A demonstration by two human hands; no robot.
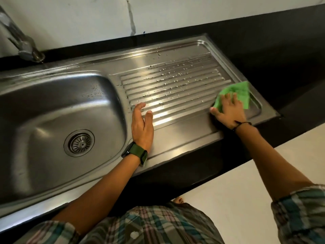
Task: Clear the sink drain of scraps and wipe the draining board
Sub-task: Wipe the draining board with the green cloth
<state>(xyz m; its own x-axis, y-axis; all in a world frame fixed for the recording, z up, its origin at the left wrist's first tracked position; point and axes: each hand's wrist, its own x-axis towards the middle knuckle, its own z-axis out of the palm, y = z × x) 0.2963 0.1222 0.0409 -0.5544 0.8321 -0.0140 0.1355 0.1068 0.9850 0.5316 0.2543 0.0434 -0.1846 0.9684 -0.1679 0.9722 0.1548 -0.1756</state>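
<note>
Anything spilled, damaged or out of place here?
Only water droplets scattered over the draining board ridges, not yet wiped; the green cloth sits at the far right end. The drain strainer looks free of scraps.

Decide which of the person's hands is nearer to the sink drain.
Left. The left hand rests on the draining board just right of the basin holding the drain; the right hand presses a green cloth at the board's far right end.
</note>
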